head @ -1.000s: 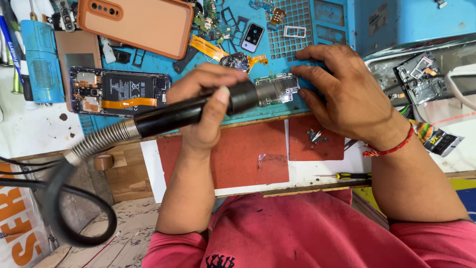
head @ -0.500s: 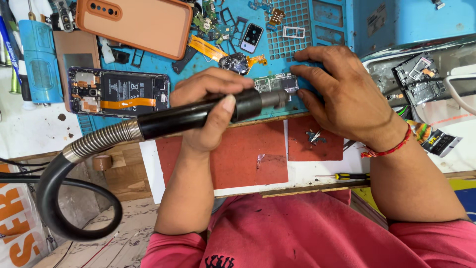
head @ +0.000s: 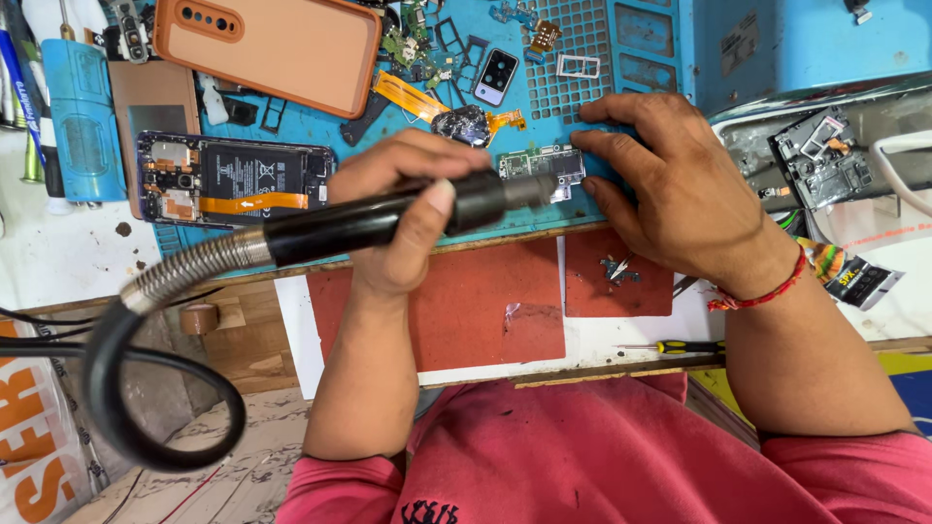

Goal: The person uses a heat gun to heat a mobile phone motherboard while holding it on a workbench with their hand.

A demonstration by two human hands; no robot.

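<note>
Left hand wraps shut around black hot-air wand, nozzle over circuit board at blue mat's near edge. Right hand, fingers spread, presses board's right end. Opened phone lies left.

Hot-air wand aimed at a small circuit board on a blue mat

The left hand wraps the black hot-air wand, nozzle over the circuit board; the right hand rests fingertips beside the board. An opened phone and orange phone case lie on the blue mat.
</note>
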